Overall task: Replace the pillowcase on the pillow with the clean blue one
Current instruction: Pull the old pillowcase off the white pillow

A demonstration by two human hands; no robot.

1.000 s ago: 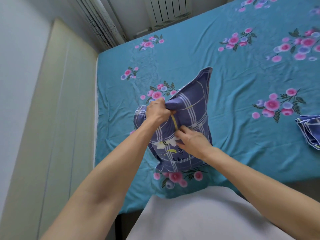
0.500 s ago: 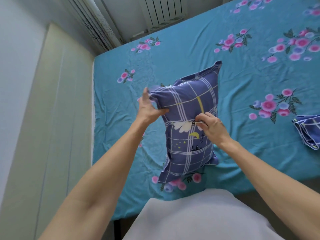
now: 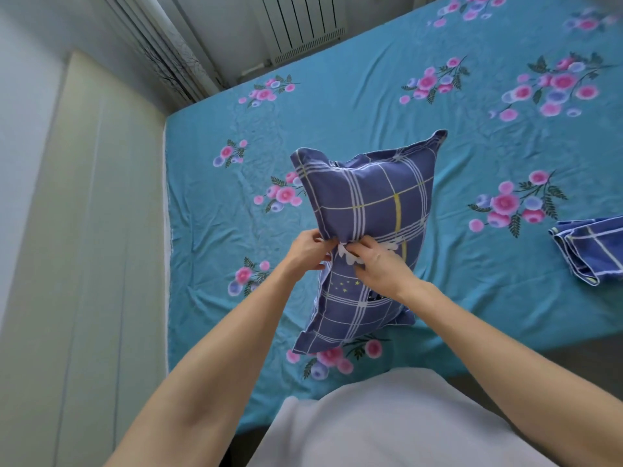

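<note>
Left hand [image 3: 308,249] pinching the left edge of the pillow [image 3: 367,241] at mid-height, fingers curled onto the blue checked fabric. Right hand [image 3: 377,264] just beside it, fingertips clamped on the cloth by a white scalloped print. Pillow held upright, tilted, low end on the near part of the bed [image 3: 337,112]. Teal sheet with pink flower sprays, creased. Folded blue checked pillowcase [image 3: 590,251] lying far right on the sheet, well apart. Radiator [image 3: 303,25] at the far wall, pale panel [image 3: 84,230] along the left.
</note>
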